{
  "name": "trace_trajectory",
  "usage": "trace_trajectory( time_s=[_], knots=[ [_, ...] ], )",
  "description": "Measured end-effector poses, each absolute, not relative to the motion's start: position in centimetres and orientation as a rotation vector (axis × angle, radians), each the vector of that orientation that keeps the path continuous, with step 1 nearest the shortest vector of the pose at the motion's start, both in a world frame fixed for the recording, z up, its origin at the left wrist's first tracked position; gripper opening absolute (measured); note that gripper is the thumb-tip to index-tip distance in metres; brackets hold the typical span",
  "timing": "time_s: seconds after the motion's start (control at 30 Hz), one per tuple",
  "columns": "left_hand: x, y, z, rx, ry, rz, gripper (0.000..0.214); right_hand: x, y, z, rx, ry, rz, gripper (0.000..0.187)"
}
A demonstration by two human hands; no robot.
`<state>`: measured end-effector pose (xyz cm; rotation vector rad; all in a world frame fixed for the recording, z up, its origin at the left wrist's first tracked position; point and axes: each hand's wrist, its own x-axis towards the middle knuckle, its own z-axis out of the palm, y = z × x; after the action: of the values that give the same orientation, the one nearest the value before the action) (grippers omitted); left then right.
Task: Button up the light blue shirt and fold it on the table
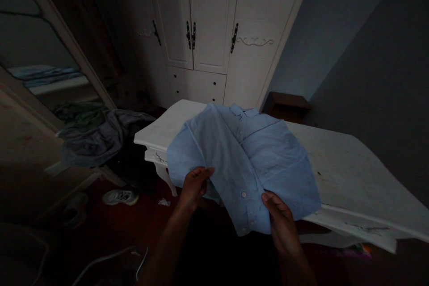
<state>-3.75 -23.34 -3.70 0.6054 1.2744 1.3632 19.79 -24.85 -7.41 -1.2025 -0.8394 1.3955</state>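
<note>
head view: a light blue button-up shirt [275, 143] lies across a white counter [355, 165], its collar toward the far edge and its lower part hanging over the near edge. a sleeve [228, 161] runs diagonally across the front, its buttoned end past the near edge between the two hands. the left hand [196, 185] pinches the sleeve's left side between thumb and fingers; the right hand [279, 214] is closed on the cloth at the sleeve's right side, near its end. the counter top shows as a wide stretch right of the shirt and a shorter one on the left, where its corner juts out. beyond the far edge stands a white wardrobe [211, 18].

counted: one shirt, two visible buttons near the sleeve end, four dark door handles [234, 38] and four drawer knobs [215, 83] on the wardrobe. on the left are one heap of grey and green clothes [97, 138] and, on the red floor [147, 223], one pale sneaker [120, 197].
</note>
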Motion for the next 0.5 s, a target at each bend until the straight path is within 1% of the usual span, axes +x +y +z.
trace_trajectory(
  time_s=[0.13, 0.3, 0.4, 0.5],
  knots=[
    [-3.5, -23.2, -4.1, 0.597, 1.308, 1.368, 0.048, 20.0, -24.7, -7.7, -1.223, -0.831, 1.359, 0.034],
    [-3.9, -23.0, -4.6, 0.604, 1.31, 1.341, 0.047, 20.3, -24.6, -8.0, -1.269, -0.847, 1.34, 0.04],
    [-4.6, -22.8, -4.1, 0.629, 1.297, 1.381, 0.044, 20.6, -24.6, -8.2, -1.285, -0.88, 1.339, 0.04],
    [-5.4, -22.4, -3.0, 0.656, 1.323, 1.385, 0.047, 20.9, -24.6, -8.4, -1.288, -0.907, 1.347, 0.04]
  ],
)
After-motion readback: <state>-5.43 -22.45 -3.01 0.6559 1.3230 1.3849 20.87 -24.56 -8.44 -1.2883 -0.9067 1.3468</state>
